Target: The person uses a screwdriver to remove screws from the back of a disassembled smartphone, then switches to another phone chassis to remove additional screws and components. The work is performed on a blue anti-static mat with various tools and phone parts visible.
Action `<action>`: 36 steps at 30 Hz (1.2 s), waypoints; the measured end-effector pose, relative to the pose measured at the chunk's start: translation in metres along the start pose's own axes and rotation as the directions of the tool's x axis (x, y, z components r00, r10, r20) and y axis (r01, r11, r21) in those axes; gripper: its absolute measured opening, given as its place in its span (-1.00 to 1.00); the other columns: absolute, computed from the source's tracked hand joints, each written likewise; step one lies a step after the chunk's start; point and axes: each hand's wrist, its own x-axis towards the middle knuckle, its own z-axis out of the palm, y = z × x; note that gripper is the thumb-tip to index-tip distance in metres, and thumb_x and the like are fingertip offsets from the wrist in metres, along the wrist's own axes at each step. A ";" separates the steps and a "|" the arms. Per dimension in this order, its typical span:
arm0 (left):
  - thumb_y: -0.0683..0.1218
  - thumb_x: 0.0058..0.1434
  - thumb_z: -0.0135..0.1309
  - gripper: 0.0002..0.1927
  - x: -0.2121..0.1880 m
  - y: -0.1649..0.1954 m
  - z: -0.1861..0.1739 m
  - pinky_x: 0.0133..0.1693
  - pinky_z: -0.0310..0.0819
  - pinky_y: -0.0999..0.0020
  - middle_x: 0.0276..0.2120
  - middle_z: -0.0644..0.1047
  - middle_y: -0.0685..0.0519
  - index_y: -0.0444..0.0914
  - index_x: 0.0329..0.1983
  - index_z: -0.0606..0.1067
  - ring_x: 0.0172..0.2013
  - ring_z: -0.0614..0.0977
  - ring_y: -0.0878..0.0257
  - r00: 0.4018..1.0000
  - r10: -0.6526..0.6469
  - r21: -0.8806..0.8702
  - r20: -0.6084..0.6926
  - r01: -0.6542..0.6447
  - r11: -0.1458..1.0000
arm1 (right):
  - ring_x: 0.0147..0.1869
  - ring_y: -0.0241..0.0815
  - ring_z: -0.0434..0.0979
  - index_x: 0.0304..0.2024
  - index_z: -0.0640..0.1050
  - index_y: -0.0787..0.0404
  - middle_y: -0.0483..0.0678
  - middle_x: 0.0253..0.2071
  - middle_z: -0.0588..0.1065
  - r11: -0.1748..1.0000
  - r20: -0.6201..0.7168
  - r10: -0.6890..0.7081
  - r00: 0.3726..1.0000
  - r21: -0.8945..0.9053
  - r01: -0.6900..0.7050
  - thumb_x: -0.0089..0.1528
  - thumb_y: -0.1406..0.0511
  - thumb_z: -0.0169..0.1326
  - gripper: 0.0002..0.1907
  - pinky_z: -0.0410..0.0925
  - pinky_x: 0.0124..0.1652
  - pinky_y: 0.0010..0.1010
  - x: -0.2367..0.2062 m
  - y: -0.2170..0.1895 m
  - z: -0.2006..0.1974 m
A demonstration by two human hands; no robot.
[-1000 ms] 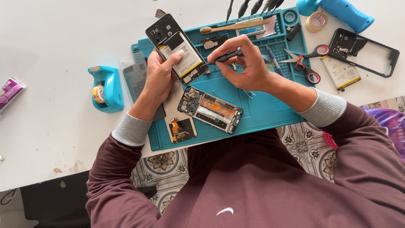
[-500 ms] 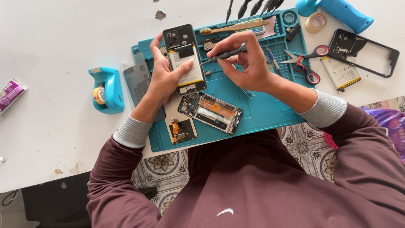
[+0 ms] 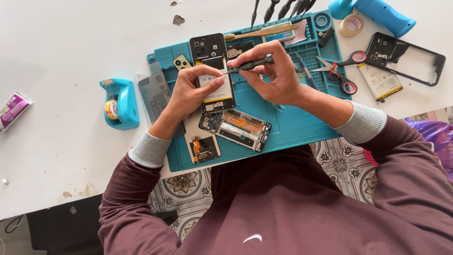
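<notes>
So right now the left hand [image 3: 191,92] is wrapped round the opened black smartphone with its back cover off and white battery showing [image 3: 213,78], fingers curled along its left edge and thumb pressed down on the battery, steadying it on the teal silicone repair mat [image 3: 292,127]. The phone lies with its long axis pointing away from the person, camera end farthest off. The right hand [image 3: 278,75] pinches a slim black precision screwdriver [image 3: 250,65] between thumb and fingertips; the shaft runs nearly sideways, so it crosses the phone's long axis, and its tip comes in from the right and sits at the phone's right edge, about level with the top of the battery. Can't tell if the tip is actually seated in a screw. Just below the phone on the mat lies a second stripped phone chassis with orange flex cables [image 3: 235,128], and red-handled scissors [image 3: 339,71] sit off to the right, well apart
</notes>
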 end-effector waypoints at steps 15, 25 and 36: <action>-0.16 0.26 0.31 -0.90 0.000 0.000 0.002 -0.24 0.66 0.55 -0.28 0.67 0.04 -0.27 -0.25 0.61 -0.29 0.68 0.42 0.998 0.062 0.057 0.019 -0.063 0.996 | 0.27 -0.06 0.61 0.14 0.21 0.20 0.09 0.07 0.53 0.991 0.050 -0.017 0.999 -0.130 0.024 0.39 0.59 0.06 -0.58 0.55 0.09 -0.33 0.002 -0.008 -0.003; -0.14 0.27 0.30 -0.90 0.000 0.002 0.003 -0.27 0.66 0.55 -0.29 0.67 0.04 -0.26 -0.26 0.60 -0.31 0.68 0.41 0.999 0.050 0.074 0.012 -0.051 0.996 | 0.26 -0.09 0.62 0.14 0.21 0.21 0.07 0.07 0.52 0.988 0.055 -0.018 0.998 -0.150 0.027 0.39 0.58 0.06 -0.59 0.55 0.07 -0.36 0.003 -0.010 -0.004; -0.14 0.27 0.31 -0.89 -0.001 0.002 0.003 -0.26 0.64 0.56 -0.31 0.67 0.06 -0.25 -0.30 0.60 -0.31 0.67 0.43 0.998 0.059 0.110 0.014 -0.060 0.992 | 0.24 -0.10 0.62 0.16 0.24 0.21 0.07 0.06 0.54 0.988 0.047 0.014 0.999 -0.153 -0.006 0.38 0.57 0.07 -0.59 0.60 0.06 -0.34 0.004 -0.010 -0.003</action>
